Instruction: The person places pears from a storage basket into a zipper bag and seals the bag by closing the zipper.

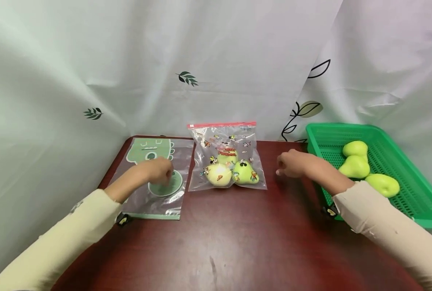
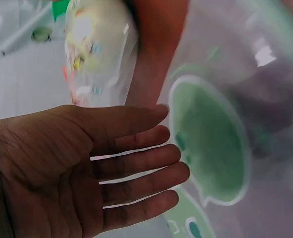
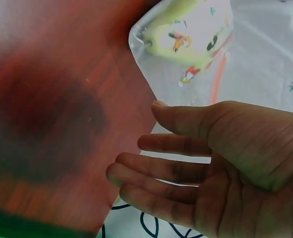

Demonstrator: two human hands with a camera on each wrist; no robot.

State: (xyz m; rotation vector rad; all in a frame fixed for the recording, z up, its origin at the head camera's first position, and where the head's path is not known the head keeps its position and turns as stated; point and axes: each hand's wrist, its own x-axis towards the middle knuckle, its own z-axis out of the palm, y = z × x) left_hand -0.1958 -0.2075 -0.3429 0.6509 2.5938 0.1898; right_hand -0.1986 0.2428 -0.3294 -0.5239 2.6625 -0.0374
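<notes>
A clear zip bag point(image 1: 201, 153) with a red zip edge and cartoon prints holds pale green pears point(image 1: 245, 171) at the table's back middle. To its left lies a flat zip bag point(image 1: 139, 204) with a green cartoon figure and a green speech bubble point(image 2: 210, 144). My left hand point(image 1: 157, 171) hovers over this flat bag, fingers loosely bent and apart in the left wrist view, holding nothing. Between the filled bag and the green basket, my right hand point(image 1: 293, 163) hangs above the table, its fingers point(image 3: 161, 168) relaxed around nothing.
At the right stands a green plastic basket point(image 1: 377, 131) with several green pears point(image 1: 383, 185) in it. The dark red table point(image 1: 237, 238) ends at the back against a white curtain point(image 1: 230, 89) with leaf prints.
</notes>
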